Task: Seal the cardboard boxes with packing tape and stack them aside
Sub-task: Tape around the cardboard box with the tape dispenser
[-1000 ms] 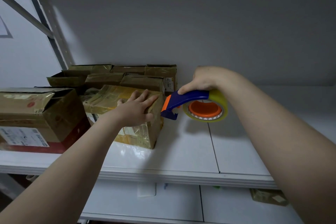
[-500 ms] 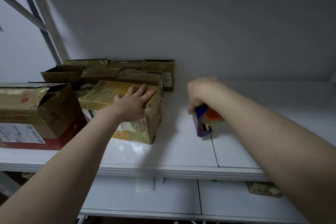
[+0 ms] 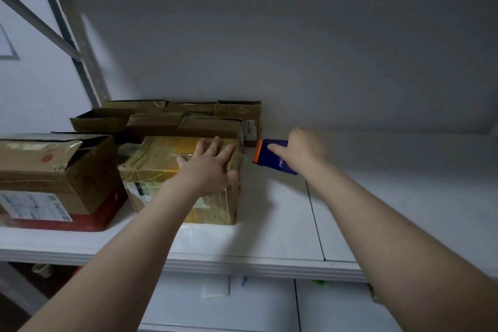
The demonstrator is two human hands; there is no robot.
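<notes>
A tape-wrapped cardboard box [image 3: 161,162] stands on the white shelf [image 3: 269,240]. My left hand [image 3: 208,167] rests flat on the box's right top edge, fingers spread. My right hand [image 3: 301,151] grips a blue and orange tape dispenser [image 3: 270,153] just right of the box, near its far right corner. The dispenser's orange front end points toward the box, and its tape roll is hidden behind my hand.
A larger box with a torn flap and a red base [image 3: 54,180] sits at the left. Several flat brown boxes [image 3: 183,118] are stacked at the back against the wall. A metal upright [image 3: 78,56] rises at the left. A lower shelf [image 3: 242,302] shows below.
My right hand has lifted the tape dispenser from the shelf surface and moved it back and left toward the box's far right corner. My left hand stays on the box.
</notes>
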